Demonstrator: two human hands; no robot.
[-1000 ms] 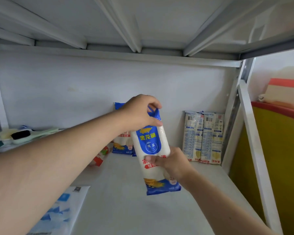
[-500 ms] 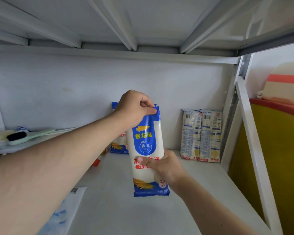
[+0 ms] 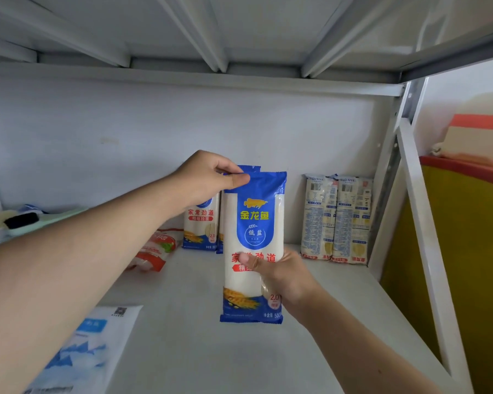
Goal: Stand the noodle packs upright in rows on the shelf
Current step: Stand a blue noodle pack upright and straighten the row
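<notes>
1. Shelf [image 3: 310, 322]: white metal, wall at back.
2. Flat pale-blue bag [image 3: 80, 345] lies at front left.
3. Blue-and-white noodle pack [image 3: 254, 240]: held upright above mid shelf, label facing the camera.
4. Two pale packs [image 3: 336, 220] stand side by side at back right, touching; another blue pack [image 3: 201, 223] stands at back, behind the held one.
5. Red-and-white bag [image 3: 154, 251] lies w/ its end by that rear pack.
6. Left hand [image 3: 208, 177] pinches held pack's top edge.
7. Right hand [image 3: 279, 274] grips its lower half, thumb across front.
</notes>
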